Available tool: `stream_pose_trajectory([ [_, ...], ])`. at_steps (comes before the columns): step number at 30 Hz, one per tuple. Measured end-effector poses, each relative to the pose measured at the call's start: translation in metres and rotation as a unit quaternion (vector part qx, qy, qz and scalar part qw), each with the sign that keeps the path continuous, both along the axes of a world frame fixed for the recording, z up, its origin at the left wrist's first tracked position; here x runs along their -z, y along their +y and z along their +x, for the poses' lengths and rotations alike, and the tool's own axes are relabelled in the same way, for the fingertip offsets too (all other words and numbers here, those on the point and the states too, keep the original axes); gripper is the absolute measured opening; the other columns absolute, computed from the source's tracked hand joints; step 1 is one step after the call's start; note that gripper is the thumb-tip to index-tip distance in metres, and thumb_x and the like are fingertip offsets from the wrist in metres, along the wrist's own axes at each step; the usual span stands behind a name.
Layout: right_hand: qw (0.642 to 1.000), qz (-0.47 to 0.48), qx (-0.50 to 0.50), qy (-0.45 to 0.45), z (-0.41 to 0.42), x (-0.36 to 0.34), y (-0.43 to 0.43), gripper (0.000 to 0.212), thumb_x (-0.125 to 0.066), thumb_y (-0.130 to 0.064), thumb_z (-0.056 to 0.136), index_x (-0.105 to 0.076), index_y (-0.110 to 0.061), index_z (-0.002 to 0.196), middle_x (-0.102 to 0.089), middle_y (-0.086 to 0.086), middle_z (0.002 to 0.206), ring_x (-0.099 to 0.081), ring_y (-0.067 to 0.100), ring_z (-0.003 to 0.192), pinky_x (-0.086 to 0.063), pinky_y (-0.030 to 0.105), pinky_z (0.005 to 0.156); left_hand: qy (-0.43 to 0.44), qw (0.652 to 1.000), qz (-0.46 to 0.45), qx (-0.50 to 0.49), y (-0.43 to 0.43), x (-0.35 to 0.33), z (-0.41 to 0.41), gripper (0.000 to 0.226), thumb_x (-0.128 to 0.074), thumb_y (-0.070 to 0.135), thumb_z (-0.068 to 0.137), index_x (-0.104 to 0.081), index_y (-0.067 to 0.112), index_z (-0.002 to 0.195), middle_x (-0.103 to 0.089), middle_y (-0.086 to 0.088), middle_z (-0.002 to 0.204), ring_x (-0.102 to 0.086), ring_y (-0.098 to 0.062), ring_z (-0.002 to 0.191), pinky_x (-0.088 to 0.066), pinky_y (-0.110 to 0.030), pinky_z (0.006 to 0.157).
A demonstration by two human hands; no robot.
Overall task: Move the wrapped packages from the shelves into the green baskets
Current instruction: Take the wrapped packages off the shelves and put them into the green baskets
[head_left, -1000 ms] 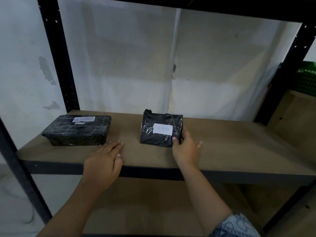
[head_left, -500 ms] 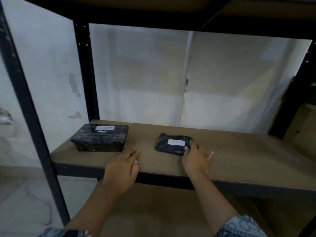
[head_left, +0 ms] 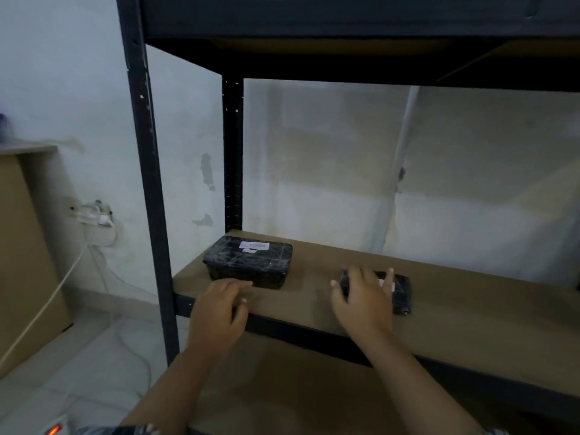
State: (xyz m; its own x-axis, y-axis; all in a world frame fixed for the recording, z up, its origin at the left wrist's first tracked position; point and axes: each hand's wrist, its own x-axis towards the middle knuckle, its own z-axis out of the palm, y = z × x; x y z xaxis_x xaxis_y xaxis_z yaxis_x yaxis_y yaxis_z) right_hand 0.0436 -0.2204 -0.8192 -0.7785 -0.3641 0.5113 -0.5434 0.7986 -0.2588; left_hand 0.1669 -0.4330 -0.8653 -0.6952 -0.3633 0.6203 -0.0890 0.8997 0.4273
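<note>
- The scene is dim and flat; the brightest area is the pale plastered wall (head_left: 78,89) left of the rack, which has a cool bluish cast.
- The dark upper shelf board (head_left: 345,23) is nearly black underneath and shades the wall behind the rack.
- The brown wooden shelf board (head_left: 470,309) is evenly lit. The black film-wrapped box-shaped package (head_left: 248,262) throws a soft shadow, and its wrap shows faint glints.
- Motion blur smears the left hand (head_left: 219,312) and right hand (head_left: 364,299). The flat black wrapped package (head_left: 401,293) is soft, its label unreadable.
- The black metal upright (head_left: 141,183) leans from wide-angle distortion.
- A small orange-red light (head_left: 53,431) glows at the bottom left.
</note>
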Motion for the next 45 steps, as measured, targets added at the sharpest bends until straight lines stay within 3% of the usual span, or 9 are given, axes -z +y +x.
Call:
stream_pose_trajectory([
  [5,0.972,-0.072,-0.077,-0.211,0.014,-0.018,-0.055,0.048,-0.037,-0.049,0.097,-0.040,-0.022,0.138,-0.045,0.003,0.144,-0.021,0.028,0.144,-0.001,0.042,0.121,-0.002,0.998,-0.004,-0.070,-0.035,0.001,0.013,0.040,-0.036,0.033,0.078,-0.063,0.018,0.103,-0.060,0.000,0.092,-0.052,-0.014,0.082,-0.040,-0.028,0.066],
  [13,0.958,-0.048,-0.055,-0.279,-0.009,-0.015,-0.106,0.081,-0.026,-0.071,0.089,-0.038,-0.011,0.142,-0.040,0.011,0.148,-0.028,0.029,0.141,-0.001,0.047,0.120,-0.077,0.992,-0.041,-0.086,-0.055,0.004,-0.009,0.057,-0.026,0.039,0.085,-0.058,0.005,0.117,-0.061,-0.014,0.112,-0.057,-0.029,0.103,-0.048,-0.039,0.086],
  [18,0.949,-0.043,-0.050,-0.310,-0.028,-0.002,-0.125,0.088,-0.028,-0.083,0.074,-0.051,-0.022,0.134,-0.051,0.007,0.139,-0.038,0.028,0.135,0.000,0.050,0.119,-0.092,0.990,-0.048,-0.091,-0.059,0.016,-0.019,0.055,-0.028,0.033,0.086,-0.059,0.002,0.118,-0.062,-0.018,0.119,-0.054,-0.035,0.114,-0.041,-0.051,0.099],
  [22,0.929,-0.122,-0.066,-0.343,-0.031,0.001,-0.127,0.066,-0.047,-0.070,0.081,-0.054,-0.025,0.129,-0.053,0.005,0.138,-0.033,0.030,0.137,-0.002,0.047,0.119,-0.075,0.991,-0.061,-0.093,-0.061,0.018,-0.019,0.051,-0.031,0.029,0.085,-0.061,0.004,0.117,-0.063,-0.016,0.117,-0.054,-0.034,0.114,-0.037,-0.051,0.101],
  [25,0.889,-0.258,-0.106,-0.362,-0.031,0.005,-0.129,0.056,-0.069,-0.050,0.077,-0.050,-0.025,0.123,-0.057,0.003,0.129,-0.030,0.032,0.138,-0.024,0.044,0.115,-0.067,0.992,-0.062,-0.091,-0.061,0.020,-0.020,0.051,-0.031,0.029,0.084,-0.063,0.005,0.116,-0.063,-0.014,0.117,-0.055,-0.031,0.112,-0.036,-0.052,0.102],
  [27,0.860,-0.314,-0.147,-0.374,-0.030,0.007,-0.127,0.062,-0.076,-0.035,0.077,-0.044,-0.021,0.128,-0.059,0.000,0.121,-0.050,0.024,0.122,-0.042,0.032,0.098,-0.062,0.992,-0.063,-0.086,-0.062,0.021,-0.020,0.050,-0.031,0.029,0.084,-0.063,0.007,0.115,-0.064,-0.012,0.116,-0.056,-0.030,0.111,-0.036,-0.052,0.102],
  [30,0.845,-0.340,-0.194,-0.363,-0.030,0.005,-0.122,0.075,-0.076,-0.017,0.079,-0.033,-0.019,0.140,-0.053,0.000,0.128,-0.053,0.014,0.107,-0.044,0.020,0.079,-0.055,0.992,-0.071,-0.084,-0.063,0.022,-0.021,0.048,-0.031,0.029,0.084,-0.064,0.008,0.112,-0.064,-0.011,0.114,-0.056,-0.028,0.109,-0.034,-0.052,0.103],
  [36,0.827,-0.355,-0.252,-0.357,-0.035,0.007,-0.113,0.092,-0.077,0.000,0.074,-0.024,-0.025,0.146,-0.049,-0.006,0.128,-0.053,0.008,0.106,-0.047,0.026,0.090,-0.054,0.992,-0.076,-0.087,-0.065,0.022,-0.022,0.042,-0.032,0.027,0.083,-0.067,0.009,0.100,-0.066,-0.009,0.102,-0.058,-0.027,0.097,-0.036,-0.052,0.099],
  [45,0.833,-0.337,-0.268,-0.349,-0.036,0.008,-0.101,0.095,-0.078,-0.004,0.074,-0.023,-0.034,0.145,-0.045,-0.009,0.134,-0.048,0.011,0.118,-0.044,0.030,0.097,-0.055,0.990,-0.094,-0.093,-0.065,0.023,-0.023,0.044,-0.031,0.028,0.083,-0.067,0.009,0.099,-0.066,-0.011,0.108,-0.057,-0.029,0.107,-0.030,-0.053,0.106],
])
